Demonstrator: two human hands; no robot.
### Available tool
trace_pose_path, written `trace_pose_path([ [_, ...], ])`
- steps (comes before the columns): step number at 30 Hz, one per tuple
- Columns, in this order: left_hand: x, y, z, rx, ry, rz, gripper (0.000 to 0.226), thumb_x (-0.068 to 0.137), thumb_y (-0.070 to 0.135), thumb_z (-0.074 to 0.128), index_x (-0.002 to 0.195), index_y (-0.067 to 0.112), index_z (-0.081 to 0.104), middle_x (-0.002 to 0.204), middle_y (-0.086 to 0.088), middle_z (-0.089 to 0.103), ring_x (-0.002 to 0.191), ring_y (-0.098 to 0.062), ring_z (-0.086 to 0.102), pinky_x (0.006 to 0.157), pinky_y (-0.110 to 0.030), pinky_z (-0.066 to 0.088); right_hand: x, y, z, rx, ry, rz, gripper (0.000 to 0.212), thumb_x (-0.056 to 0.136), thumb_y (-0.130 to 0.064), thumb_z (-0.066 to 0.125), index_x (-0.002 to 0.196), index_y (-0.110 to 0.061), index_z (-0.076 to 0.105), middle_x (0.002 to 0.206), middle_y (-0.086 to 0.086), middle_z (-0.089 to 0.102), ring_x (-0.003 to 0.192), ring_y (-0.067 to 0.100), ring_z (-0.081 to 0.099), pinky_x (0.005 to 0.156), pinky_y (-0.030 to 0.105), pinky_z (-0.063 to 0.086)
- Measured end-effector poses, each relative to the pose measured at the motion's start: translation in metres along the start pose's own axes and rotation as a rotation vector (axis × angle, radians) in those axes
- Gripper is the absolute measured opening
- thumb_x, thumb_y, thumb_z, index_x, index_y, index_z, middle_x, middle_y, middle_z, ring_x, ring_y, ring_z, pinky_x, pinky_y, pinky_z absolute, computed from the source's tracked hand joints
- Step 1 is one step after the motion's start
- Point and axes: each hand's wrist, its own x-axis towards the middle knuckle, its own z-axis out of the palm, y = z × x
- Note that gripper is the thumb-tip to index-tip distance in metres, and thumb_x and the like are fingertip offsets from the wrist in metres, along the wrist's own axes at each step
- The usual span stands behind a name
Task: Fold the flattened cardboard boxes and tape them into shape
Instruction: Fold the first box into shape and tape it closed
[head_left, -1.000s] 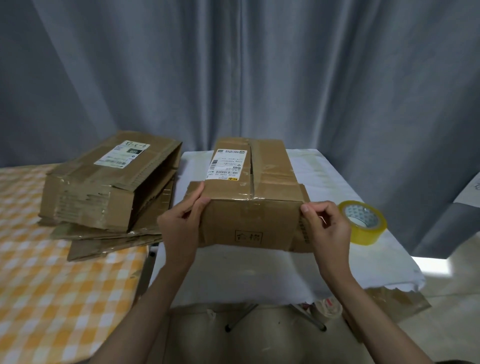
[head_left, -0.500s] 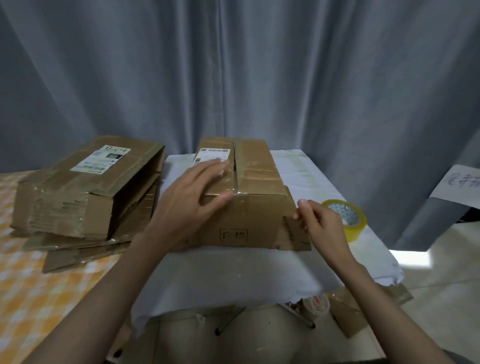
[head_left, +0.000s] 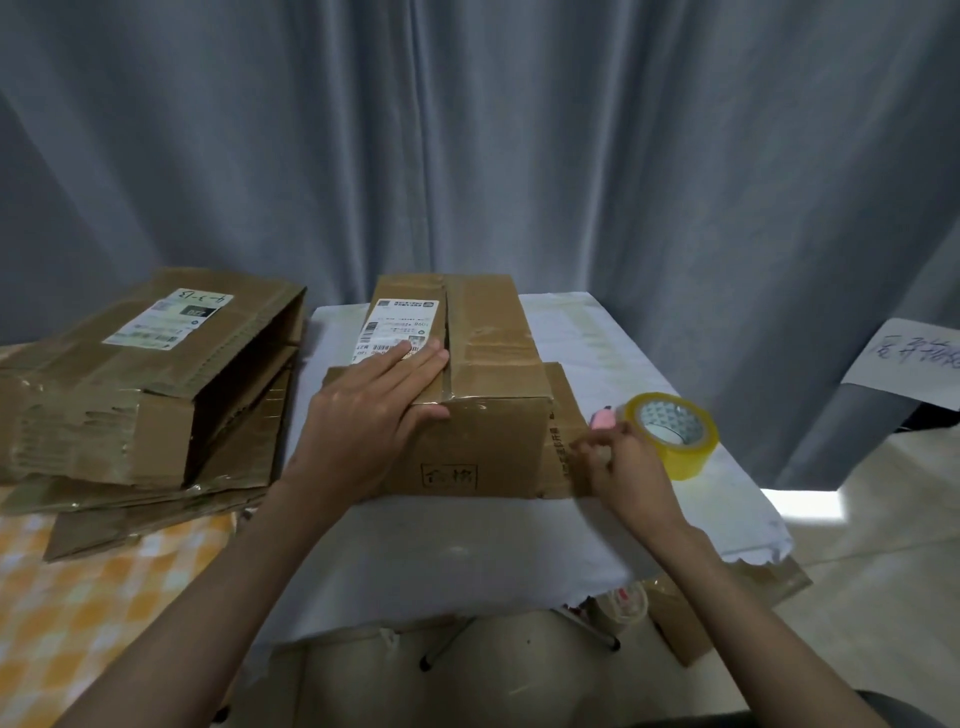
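A folded cardboard box (head_left: 483, 441) with a white shipping label stands on the white-covered table (head_left: 467, 551). Its top flaps are closed and a side flap sticks out at the right. My left hand (head_left: 374, 410) lies flat on the box top at the near left, fingers straight across the label's lower edge. My right hand (head_left: 621, 460), blurred and with fingers loosely curled, is just right of the box's side flap, against the left side of a yellowish tape roll (head_left: 672, 434). A small pink object (head_left: 602, 419) lies just above its fingers. I see nothing held in it.
A stack of flattened and half-open cardboard boxes (head_left: 130, 405) lies at the left on a yellow checked cloth (head_left: 78, 608). Grey curtains hang behind. More tape rolls and cardboard (head_left: 691, 618) sit on the floor under the table's right edge. A handwritten paper (head_left: 914, 364) hangs at right.
My left hand moved from the box's near left corner onto its top and lies flat there. My right hand left the box's right side and moved right to the tape roll.
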Motion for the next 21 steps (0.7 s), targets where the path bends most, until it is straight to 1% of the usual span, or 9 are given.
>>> trace_pose_path([
  [3, 0.0, -0.004, 0.0, -0.024, -0.003, 0.0, 0.059, 0.099, 0.056, 0.031, 0.148, 0.026, 0.044, 0.15, 0.009, 0.045, 0.139, -0.015, 0.044, 0.092, -0.044, 0.055, 0.014, -0.034, -0.021, 0.431, 0.087, 0.073, 0.032, 0.101, -0.039, 0.05, 0.102, -0.017, 0.073, 0.1, 0.003, 0.072, 0.093, 0.021, 0.065, 0.079, 0.032, 0.048],
  [4, 0.0, -0.005, 0.001, -0.035, 0.003, 0.008, 0.058, 0.1, 0.055, 0.031, 0.149, 0.026, 0.043, 0.151, 0.009, 0.045, 0.139, -0.015, 0.044, 0.092, -0.043, 0.055, 0.02, -0.046, -0.027, 0.552, 0.045, 0.118, 0.038, 0.099, -0.051, 0.048, 0.11, -0.024, 0.071, 0.107, -0.004, 0.071, 0.101, 0.018, 0.065, 0.09, 0.037, 0.051],
  [6, 0.0, -0.004, 0.003, -0.02, 0.011, 0.041, 0.053, 0.102, 0.049, 0.032, 0.148, 0.026, 0.046, 0.149, 0.009, 0.046, 0.138, -0.018, 0.045, 0.096, -0.044, 0.053, 0.027, -0.067, -0.032, 0.58, -0.031, 0.12, 0.051, 0.093, -0.066, 0.042, 0.127, -0.035, 0.062, 0.129, -0.012, 0.064, 0.12, 0.013, 0.058, 0.109, 0.042, 0.042],
  [8, 0.001, 0.001, 0.005, 0.008, 0.025, 0.064, 0.047, 0.103, 0.043, 0.033, 0.142, 0.026, 0.053, 0.144, 0.008, 0.053, 0.134, -0.022, 0.05, 0.096, -0.044, 0.053, 0.03, -0.085, -0.027, 0.433, -0.085, 0.051, 0.052, 0.101, -0.057, 0.038, 0.144, -0.031, 0.048, 0.148, -0.006, 0.05, 0.135, 0.016, 0.044, 0.111, 0.03, 0.026],
  [12, 0.003, 0.004, 0.001, -0.076, 0.023, 0.035, 0.046, 0.102, 0.046, 0.035, 0.14, 0.03, 0.055, 0.141, 0.012, 0.055, 0.136, -0.018, 0.048, 0.102, -0.046, 0.048, 0.035, -0.096, -0.023, 0.357, -0.133, 0.043, 0.044, 0.108, -0.035, 0.032, 0.149, -0.022, 0.041, 0.15, 0.001, 0.045, 0.138, 0.02, 0.037, 0.096, 0.02, 0.02],
  [14, 0.003, 0.002, -0.004, -0.269, 0.007, -0.093, 0.051, 0.099, 0.058, 0.035, 0.143, 0.037, 0.05, 0.149, 0.019, 0.045, 0.141, -0.005, 0.037, 0.114, -0.043, 0.036, 0.044, -0.096, -0.031, 0.432, -0.216, 0.123, 0.047, 0.104, -0.035, 0.039, 0.148, -0.018, 0.044, 0.149, 0.003, 0.048, 0.136, 0.022, 0.042, 0.114, 0.03, 0.026],
  [17, 0.014, -0.005, -0.013, -0.549, 0.107, -0.54, 0.061, 0.096, 0.067, 0.035, 0.148, 0.034, 0.042, 0.156, 0.012, 0.036, 0.142, -0.006, 0.032, 0.112, -0.035, 0.025, 0.056, -0.102, -0.043, 0.502, -0.293, 0.25, 0.055, 0.098, -0.047, 0.045, 0.145, -0.017, 0.047, 0.142, 0.003, 0.055, 0.128, 0.023, 0.052, 0.111, 0.045, 0.04],
  [19, 0.029, -0.013, -0.022, -0.669, -0.068, -0.847, 0.068, 0.096, 0.068, 0.031, 0.15, 0.027, 0.039, 0.155, -0.004, 0.041, 0.139, -0.023, 0.039, 0.11, -0.037, 0.03, 0.06, -0.11, -0.046, 0.584, -0.318, 0.287, 0.054, 0.097, -0.053, 0.047, 0.136, -0.016, 0.054, 0.132, 0.002, 0.062, 0.116, 0.021, 0.059, 0.101, 0.04, 0.047],
  [21, 0.039, -0.015, -0.03, -0.734, -0.282, -0.902, 0.065, 0.099, 0.063, 0.032, 0.147, 0.021, 0.045, 0.149, -0.009, 0.047, 0.132, -0.028, 0.046, 0.107, -0.036, 0.033, 0.058, -0.116, -0.046, 0.611, -0.338, 0.275, 0.052, 0.098, -0.055, 0.048, 0.132, -0.017, 0.056, 0.125, 0.001, 0.063, 0.108, 0.019, 0.06, 0.089, 0.033, 0.049],
])
